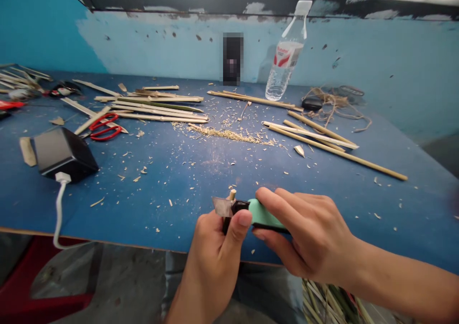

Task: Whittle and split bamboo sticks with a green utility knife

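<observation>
My right hand (pixel 308 228) is closed round the mint-green handle of a utility knife (pixel 267 215). The knife's short metal blade (pixel 223 207) points left and lies against a thin stick (pixel 233 193), whose pale cut end sticks up just behind it. My left hand (pixel 215 247) is closed round this stick from below, with its thumb pressed near the knife's black collar. Most of the stick is hidden by the fingers, and a dark part shows under the blade. Both hands are at the front edge of the blue table (pixel 172 190).
Split bamboo strips (pixel 158 106) lie at the back left, near red-handled scissors (pixel 105 127). A black box (pixel 64 154) with a white cable stands left. Shavings (pixel 229 133) cover the middle. Thin canes (pixel 337 151), a water bottle (pixel 283 70) and tangled twine (pixel 333 104) are right.
</observation>
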Action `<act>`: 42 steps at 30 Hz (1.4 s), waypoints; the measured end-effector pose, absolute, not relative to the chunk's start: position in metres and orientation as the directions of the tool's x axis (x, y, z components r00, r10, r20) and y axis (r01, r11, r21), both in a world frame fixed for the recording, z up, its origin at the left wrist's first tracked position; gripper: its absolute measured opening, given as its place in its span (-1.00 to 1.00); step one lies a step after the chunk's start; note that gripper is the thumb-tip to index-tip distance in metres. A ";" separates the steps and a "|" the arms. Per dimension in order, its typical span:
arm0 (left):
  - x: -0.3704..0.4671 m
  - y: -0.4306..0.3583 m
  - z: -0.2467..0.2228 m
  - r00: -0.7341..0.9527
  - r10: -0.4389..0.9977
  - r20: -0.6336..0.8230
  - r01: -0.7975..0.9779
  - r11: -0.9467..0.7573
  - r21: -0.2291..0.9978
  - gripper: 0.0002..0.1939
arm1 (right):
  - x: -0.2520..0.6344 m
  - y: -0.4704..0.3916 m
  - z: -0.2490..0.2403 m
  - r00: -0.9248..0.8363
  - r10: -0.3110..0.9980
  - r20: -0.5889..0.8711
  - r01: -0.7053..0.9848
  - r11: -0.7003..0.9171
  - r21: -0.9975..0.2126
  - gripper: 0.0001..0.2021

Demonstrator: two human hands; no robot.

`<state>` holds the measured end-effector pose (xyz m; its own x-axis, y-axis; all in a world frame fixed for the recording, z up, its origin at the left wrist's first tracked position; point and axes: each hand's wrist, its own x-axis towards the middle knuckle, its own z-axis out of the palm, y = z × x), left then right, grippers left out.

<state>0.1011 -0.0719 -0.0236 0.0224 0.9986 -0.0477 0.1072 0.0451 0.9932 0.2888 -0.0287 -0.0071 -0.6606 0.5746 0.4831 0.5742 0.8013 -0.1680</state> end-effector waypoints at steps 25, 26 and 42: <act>0.126 -0.079 -0.008 -0.231 0.973 -0.003 0.216 0.054 0.975 -0.56 | 0.306 0.001 -0.009 -0.755 0.490 0.436 0.400 0.871 -0.286 -0.66; 0.127 -0.080 -0.010 -0.231 0.973 -0.001 0.216 0.053 0.975 -0.56 | 0.308 0.003 -0.008 -0.770 0.486 0.413 0.381 0.870 -0.312 -0.66; 0.122 -0.080 -0.015 -0.183 0.983 0.020 0.284 0.033 0.958 -0.51 | 0.312 0.000 0.003 -0.803 0.508 0.312 0.333 0.816 -0.472 -0.73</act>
<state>0.1223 -0.0803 -0.0153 -0.1826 0.9830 0.0198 0.2836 0.0334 0.9584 0.3118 -0.0002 0.0032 -0.8026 0.5083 0.3123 0.3330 0.8160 -0.4724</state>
